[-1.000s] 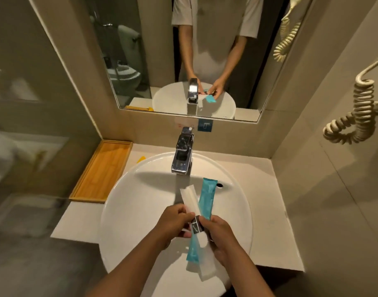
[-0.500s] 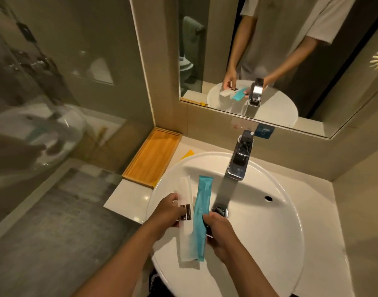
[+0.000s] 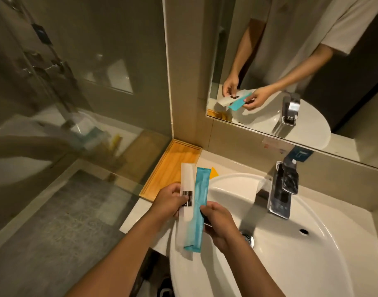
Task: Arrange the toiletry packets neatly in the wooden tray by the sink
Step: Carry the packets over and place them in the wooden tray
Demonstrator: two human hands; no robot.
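Both hands have carried the two long packets leftward from above the basin centre to above its left rim, close to the wooden tray (image 3: pixel 173 168).

Head view: the left hand (image 3: pixel 169 201) pinches the white packet (image 3: pixel 186 202) at its black printed label, thumb on top, fingers closed beneath. The right hand (image 3: pixel 219 224) is closed on the teal packet (image 3: pixel 199 209) at mid-length, with a small dark item partly hidden under its fingers. Both packets are flat, narrow, matte sleeves, held side by side and touching, their far ends overlapping the tray's near right corner in the picture. The tray is a shallow rectangular bamboo-coloured box with a raised rim, seated in the corner of the pale counter (image 3: pixel 136 213) against the tiled wall. An orange packet (image 3: pixel 214 173) lies on the counter just right of the tray. The round glossy white sink (image 3: pixel 291 254) carries a chrome faucet (image 3: pixel 283 189). A mirror (image 3: pixel 291 61) hangs above; a glass shower partition (image 3: pixel 76 82) stands left.
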